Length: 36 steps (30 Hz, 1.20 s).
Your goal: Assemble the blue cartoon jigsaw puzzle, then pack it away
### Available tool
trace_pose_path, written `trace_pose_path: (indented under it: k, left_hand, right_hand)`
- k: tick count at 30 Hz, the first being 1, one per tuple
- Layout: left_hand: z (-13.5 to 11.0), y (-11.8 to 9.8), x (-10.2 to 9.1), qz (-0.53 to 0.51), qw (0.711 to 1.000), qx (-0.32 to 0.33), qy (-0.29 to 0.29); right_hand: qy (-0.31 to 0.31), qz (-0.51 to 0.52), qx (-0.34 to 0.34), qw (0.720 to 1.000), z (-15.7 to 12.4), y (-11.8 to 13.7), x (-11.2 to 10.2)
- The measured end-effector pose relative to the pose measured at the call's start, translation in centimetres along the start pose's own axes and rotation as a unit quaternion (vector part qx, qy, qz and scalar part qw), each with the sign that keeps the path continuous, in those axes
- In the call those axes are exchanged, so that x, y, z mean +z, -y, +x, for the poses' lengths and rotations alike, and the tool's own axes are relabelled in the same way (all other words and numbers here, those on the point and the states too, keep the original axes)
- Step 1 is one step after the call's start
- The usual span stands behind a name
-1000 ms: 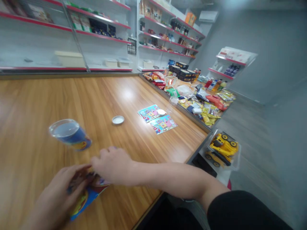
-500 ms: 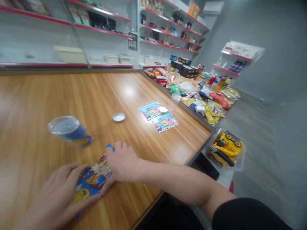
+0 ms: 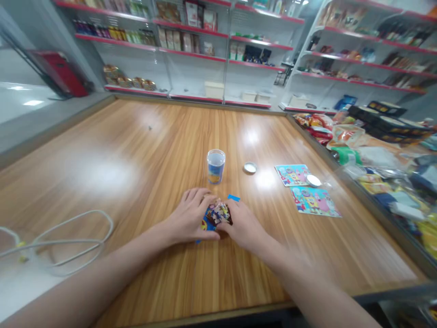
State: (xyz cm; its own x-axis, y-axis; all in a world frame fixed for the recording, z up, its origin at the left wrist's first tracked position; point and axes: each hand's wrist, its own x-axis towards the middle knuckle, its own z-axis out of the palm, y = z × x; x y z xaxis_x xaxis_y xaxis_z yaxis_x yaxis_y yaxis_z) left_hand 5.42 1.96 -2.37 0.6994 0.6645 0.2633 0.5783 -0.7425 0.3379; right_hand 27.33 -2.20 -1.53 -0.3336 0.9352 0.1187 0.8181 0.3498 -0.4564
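My left hand [image 3: 194,215] curves around the left side of a small heap of jigsaw puzzle pieces [image 3: 220,213]. On the other side, my right hand [image 3: 246,228] presses against the same heap, its thumb in front. Blue printed parts [image 3: 210,225] of the puzzle show beneath the pieces and between the hands. A blue corner [image 3: 234,197] sticks out beyond my right fingers. Just past the hands stands a clear cup [image 3: 215,167] with a blue and yellow print, upright. Its inside contents cannot be made out. The fingers hide much of the heap.
A round lid [image 3: 250,168] lies right of the cup. Two cartoon picture cards [image 3: 316,201] rest farther right, with a white round lid [image 3: 313,181] on them. A white cable [image 3: 78,241] loops at the left. Packaged snacks [image 3: 358,146] crowd the adjoining table; shelves [image 3: 191,54] line the back.
The view has swung left, so the cup and cards appear farther right. My hands have drawn in around the puzzle pieces, which now sit in a heap between them.
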Motion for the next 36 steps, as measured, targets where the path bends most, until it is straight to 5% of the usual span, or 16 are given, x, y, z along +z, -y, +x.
trace_pose_path:
  k: [4,13,20,23,36]
  left_hand:
    - [-0.7,0.3,-0.3,0.037,0.997,-0.063,-0.005]
    - [0.4,-0.1,1.7,-0.067,0.996,-0.061,-0.018]
    - [-0.5,2.1,-1.7,-0.166,0.986,-0.001,0.002]
    - [-1.0,3.5,-3.2,-0.114,0.992,0.017,0.041]
    - [-0.7,2.8,-2.5,-0.089,0.992,0.021,0.083]
  right_hand:
    - [-0.022,0.026,-0.007,0.999,-0.1,0.2,0.8]
    - [-0.061,0.081,-0.079,0.992,-0.1,1.9,2.5]
    - [-0.043,-0.009,-0.067,0.997,-0.4,2.8,1.9]
    - [-0.056,-0.037,-0.044,0.997,0.0,2.9,2.5]
    - [-0.036,-0.028,-0.01,0.999,1.2,2.8,1.7]
